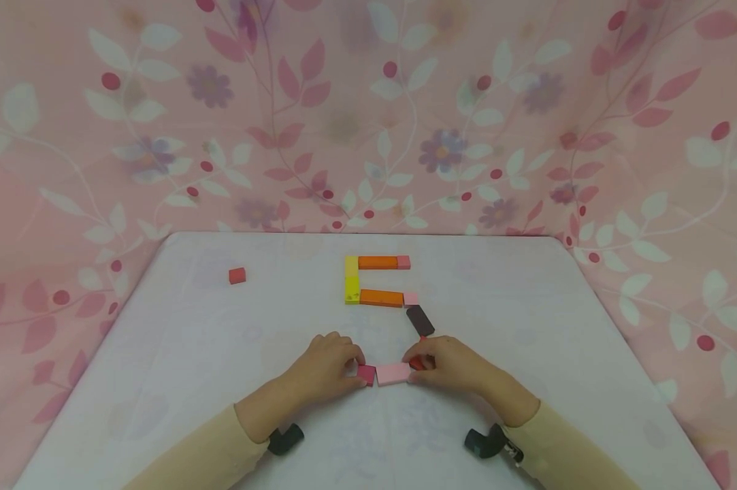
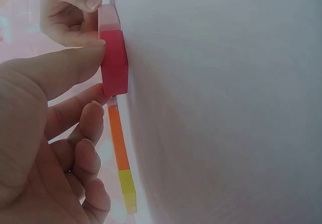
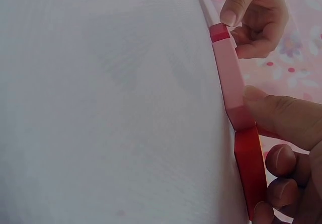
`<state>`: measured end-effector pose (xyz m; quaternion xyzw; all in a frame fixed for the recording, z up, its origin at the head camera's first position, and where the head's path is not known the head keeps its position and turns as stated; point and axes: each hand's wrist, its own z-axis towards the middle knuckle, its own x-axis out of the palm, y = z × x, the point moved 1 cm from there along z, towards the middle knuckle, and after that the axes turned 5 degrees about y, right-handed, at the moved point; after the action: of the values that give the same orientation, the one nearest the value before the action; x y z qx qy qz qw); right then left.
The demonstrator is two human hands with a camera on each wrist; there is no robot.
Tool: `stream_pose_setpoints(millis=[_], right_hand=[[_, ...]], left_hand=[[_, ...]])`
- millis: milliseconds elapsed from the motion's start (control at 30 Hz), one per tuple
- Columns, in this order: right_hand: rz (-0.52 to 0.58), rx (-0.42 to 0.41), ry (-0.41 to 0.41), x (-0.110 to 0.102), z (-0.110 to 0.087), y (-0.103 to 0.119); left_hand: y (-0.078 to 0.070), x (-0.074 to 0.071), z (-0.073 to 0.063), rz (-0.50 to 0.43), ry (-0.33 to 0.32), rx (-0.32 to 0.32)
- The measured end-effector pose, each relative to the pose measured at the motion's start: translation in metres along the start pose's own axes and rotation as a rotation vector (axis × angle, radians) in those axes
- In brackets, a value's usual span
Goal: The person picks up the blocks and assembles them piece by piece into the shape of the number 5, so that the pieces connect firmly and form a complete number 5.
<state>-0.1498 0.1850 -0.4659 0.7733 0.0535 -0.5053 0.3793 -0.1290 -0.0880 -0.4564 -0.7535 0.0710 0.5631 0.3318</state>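
With thumb and index finger, my left hand [image 1: 326,364] pinches a small crimson block [image 2: 115,65] lying on the white table. Right beside it, end to end, is a longer light pink block [image 3: 229,78]. My right hand [image 1: 454,364] pinches the pink block near its right end, its thumb on the near side. A red block [image 3: 250,166] meets that end at an angle, partly hidden under the right hand in the head view. Beyond it a dark brown block [image 1: 420,320] slants up and left toward a small pink block [image 1: 410,299].
Farther back, two yellow blocks [image 1: 352,279] join two orange blocks [image 1: 378,263] in a bracket shape, with another small pink block [image 1: 403,262] at the top row's end. A lone red cube [image 1: 237,275] sits at the back left. Floral pink cloth [image 1: 356,122] surrounds the table [image 1: 221,327].
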Motion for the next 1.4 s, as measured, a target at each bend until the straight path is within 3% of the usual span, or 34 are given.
stream_pose_setpoints(millis=[733, 1100, 1267, 1400], right_hand=[[-0.002, 0.016, 0.003, -0.002, 0.0, 0.004], [0.014, 0.02, 0.013, -0.001, 0.0, 0.003], [0.009, 0.01, 0.011, -0.001, 0.0, 0.002], [0.009, -0.003, 0.005, -0.001, 0.0, 0.002]], left_hand=[[0.001, 0.0, 0.0, 0.007, -0.028, 0.014], [0.022, -0.013, -0.003, -0.052, -0.056, -0.138], [0.04, -0.029, -0.006, -0.088, -0.089, -0.229], [0.061, -0.043, -0.01, -0.098, -0.145, -0.259]])
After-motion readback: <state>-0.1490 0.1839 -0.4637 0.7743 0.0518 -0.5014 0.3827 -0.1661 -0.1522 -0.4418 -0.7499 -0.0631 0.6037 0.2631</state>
